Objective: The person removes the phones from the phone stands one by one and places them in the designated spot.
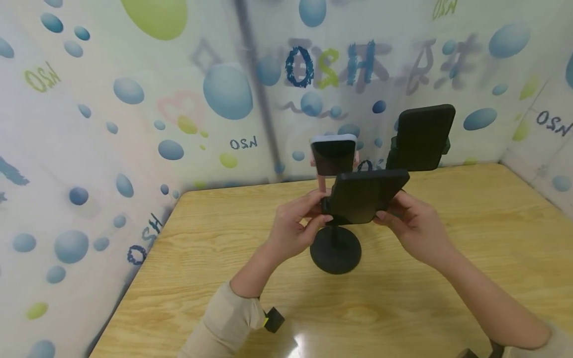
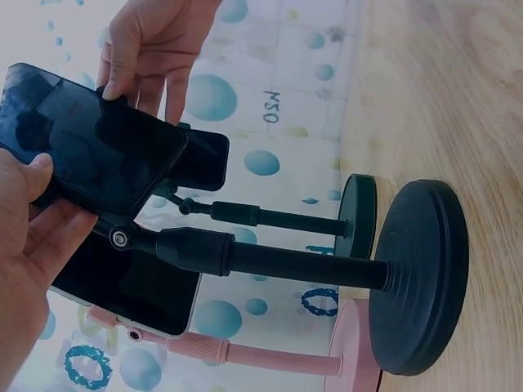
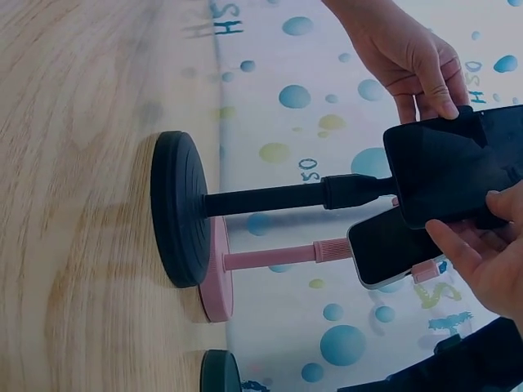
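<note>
A black phone [image 1: 364, 198] sits tilted in the holder of a black phone stand [image 1: 335, 251], whose round base rests on the table. At one side of the phone, my left hand [image 1: 296, 223] pinches the holder's side clamp between thumb and fingers. My right hand [image 1: 417, 226] grips the clamp on the opposite side in the same way. In the left wrist view, the stand's post [image 2: 310, 265] and its joint show below the phone. Parts of the clamps are hidden behind the fingers.
Behind stands a pink stand [image 3: 286, 258] with a white-edged phone [image 1: 334, 155]. Further right, a dark green stand [image 2: 282, 219] carries another black phone [image 1: 425, 138]. A wooden table [image 1: 215, 233] meets a patterned wall covering [image 1: 224, 139] at the back.
</note>
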`<state>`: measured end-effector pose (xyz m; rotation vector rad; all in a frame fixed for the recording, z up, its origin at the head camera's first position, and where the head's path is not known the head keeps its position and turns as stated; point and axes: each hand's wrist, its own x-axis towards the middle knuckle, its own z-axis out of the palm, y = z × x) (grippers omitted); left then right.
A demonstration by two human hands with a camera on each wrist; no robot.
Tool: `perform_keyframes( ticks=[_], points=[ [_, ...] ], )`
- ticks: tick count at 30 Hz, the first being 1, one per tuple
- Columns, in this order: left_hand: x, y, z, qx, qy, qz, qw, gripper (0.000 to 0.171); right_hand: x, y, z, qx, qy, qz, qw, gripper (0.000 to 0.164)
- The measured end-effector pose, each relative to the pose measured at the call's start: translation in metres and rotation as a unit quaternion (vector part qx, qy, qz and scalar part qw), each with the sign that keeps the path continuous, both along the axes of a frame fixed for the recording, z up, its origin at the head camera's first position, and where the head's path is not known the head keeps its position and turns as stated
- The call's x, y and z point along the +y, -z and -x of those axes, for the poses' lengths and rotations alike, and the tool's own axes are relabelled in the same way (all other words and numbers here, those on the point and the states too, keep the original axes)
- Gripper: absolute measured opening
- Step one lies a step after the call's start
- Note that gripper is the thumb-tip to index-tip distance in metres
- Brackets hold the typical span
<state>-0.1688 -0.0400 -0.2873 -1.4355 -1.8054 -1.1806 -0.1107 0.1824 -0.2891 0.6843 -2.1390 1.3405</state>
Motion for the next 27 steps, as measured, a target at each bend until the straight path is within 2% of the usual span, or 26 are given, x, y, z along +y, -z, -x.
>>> perform_keyframes(
  ticks=[4, 10, 12, 14, 16, 18, 21, 23, 24, 27],
  points=[
    [0.001, 0.000, 0.002, -0.014, 0.018, -0.007, 0.9997, 0.035, 0.001, -0.001, -0.001, -0.003, -0.004, 0.004, 1.000, 0.034],
    [0.002, -0.001, 0.006, -0.046, 0.070, -0.036, 0.9958, 0.029, -0.001, -0.006, -0.006, -0.017, 0.005, -0.003, 1.000, 0.039],
    [0.002, -0.001, 0.007, -0.052, 0.078, -0.043, 0.9946, 0.031, -0.004, -0.009, -0.009, -0.031, 0.020, 0.007, 0.999, 0.045],
    [0.002, -0.002, 0.008, -0.054, 0.078, -0.046, 0.9944, 0.039, -0.009, -0.014, -0.013, -0.045, 0.037, 0.036, 0.998, 0.060],
    [0.002, -0.003, 0.010, -0.059, 0.077, -0.040, 0.9945, 0.048, -0.015, -0.019, -0.017, -0.039, 0.058, 0.072, 0.995, 0.076],
    [0.002, -0.004, 0.012, -0.069, 0.083, -0.025, 0.9938, 0.056, -0.022, -0.024, -0.020, -0.001, 0.084, 0.098, 0.992, 0.081],
    [0.004, -0.005, 0.016, -0.103, 0.121, -0.001, 0.9874, 0.066, -0.037, -0.031, -0.021, 0.124, 0.126, 0.107, 0.978, 0.085],
    [0.005, -0.005, 0.019, -0.138, 0.154, 0.007, 0.9782, 0.071, -0.048, -0.034, -0.018, 0.209, 0.153, 0.096, 0.961, 0.086],
    [0.005, -0.005, 0.020, -0.157, 0.172, 0.009, 0.9725, 0.073, -0.055, -0.036, -0.017, 0.238, 0.166, 0.090, 0.953, 0.084],
    [0.008, -0.006, 0.024, -0.216, 0.216, 0.013, 0.9520, 0.079, -0.070, -0.041, -0.014, 0.284, 0.193, 0.065, 0.937, 0.076]
  ],
)
